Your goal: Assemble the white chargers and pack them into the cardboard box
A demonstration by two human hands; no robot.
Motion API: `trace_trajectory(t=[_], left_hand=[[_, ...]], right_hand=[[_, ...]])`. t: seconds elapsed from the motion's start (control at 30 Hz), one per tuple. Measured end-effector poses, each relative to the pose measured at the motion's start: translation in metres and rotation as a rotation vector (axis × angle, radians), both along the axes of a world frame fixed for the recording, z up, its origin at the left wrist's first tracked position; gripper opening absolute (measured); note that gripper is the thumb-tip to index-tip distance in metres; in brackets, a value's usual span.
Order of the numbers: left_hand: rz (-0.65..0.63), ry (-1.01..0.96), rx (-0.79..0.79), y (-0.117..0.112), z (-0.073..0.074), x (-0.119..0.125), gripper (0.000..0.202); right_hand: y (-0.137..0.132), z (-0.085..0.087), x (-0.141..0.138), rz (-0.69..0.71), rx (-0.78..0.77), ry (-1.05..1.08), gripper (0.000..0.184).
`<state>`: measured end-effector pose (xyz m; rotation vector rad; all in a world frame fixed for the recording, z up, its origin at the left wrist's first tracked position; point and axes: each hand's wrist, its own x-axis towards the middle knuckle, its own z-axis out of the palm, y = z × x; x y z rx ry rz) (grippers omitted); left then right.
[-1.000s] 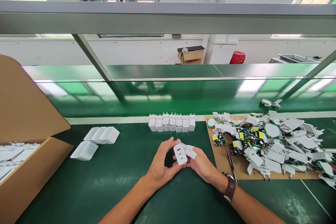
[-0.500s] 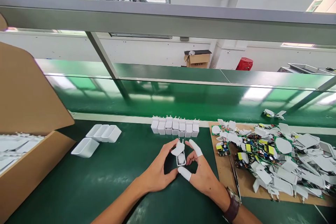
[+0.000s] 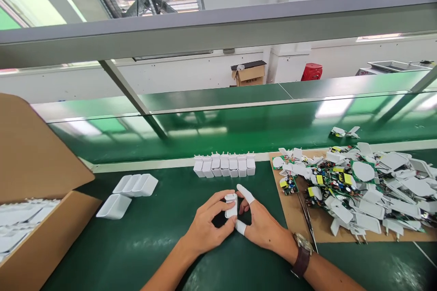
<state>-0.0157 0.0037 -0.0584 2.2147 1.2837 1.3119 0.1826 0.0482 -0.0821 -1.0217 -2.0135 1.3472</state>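
A small white plug-in charger case (image 3: 231, 209) is held upright between my two hands above the green bench. My left hand (image 3: 210, 223) grips its left side, with fingers lying across its top part and the thumb at its lower edge. On the right side, my right hand (image 3: 261, 222) pinches the case; white covers are on its thumb and index finger. Just beyond stands a row of several white charger cases (image 3: 224, 165) with prongs at the top.
Several open white housings (image 3: 131, 185) lie at left, beside a cardboard box (image 3: 64, 223) of white parts. At right, circuit boards with white covers (image 3: 362, 191) are heaped on a cardboard sheet (image 3: 290, 216). Tweezers (image 3: 308, 220) lie at its left. A metal rail (image 3: 218, 25) crosses above.
The flat white cover that stood tilted over the case now lies down on it. My left fingers have moved onto its top. The view has tilted and shifted slightly.
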Motion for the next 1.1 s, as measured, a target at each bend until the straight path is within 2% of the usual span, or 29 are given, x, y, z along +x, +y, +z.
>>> trace_trajectory(t=[0.1,0.3,0.5,0.6,0.7,0.77,0.87,1.0,1.1], left_hand=[[-0.021,0.024,-0.041,0.000,0.005,-0.005,0.021],[-0.110,0.047,-0.289,0.003,0.013,-0.016,0.009],[-0.055,0.067,-0.275,0.001,0.016,-0.015,0.018],[0.047,0.105,-0.266,-0.004,0.029,-0.036,0.021],[0.265,0.087,-0.269,-0.005,0.043,-0.077,0.030],[0.415,0.056,-0.319,0.003,0.048,-0.107,0.037],[0.536,-0.015,-0.452,0.025,0.042,-0.136,0.049],[0.503,-0.070,-0.507,0.058,0.025,-0.144,0.061],[0.440,-0.085,-0.516,0.073,0.022,-0.140,0.060]], right_hand=[[0.000,0.004,0.000,0.010,-0.015,-0.018,0.093],[0.001,0.006,0.000,0.012,0.006,-0.021,0.086],[-0.001,-0.003,0.001,0.016,0.082,0.004,0.088],[-0.003,-0.008,0.001,0.011,0.154,-0.047,0.085],[-0.005,-0.012,0.001,0.007,0.209,-0.071,0.078],[-0.006,-0.014,0.001,0.008,0.261,-0.070,0.075],[-0.006,-0.016,0.002,0.026,0.331,-0.064,0.074],[-0.006,-0.021,0.001,0.023,0.343,-0.055,0.071],[-0.006,-0.027,0.000,-0.009,0.354,-0.027,0.071]])
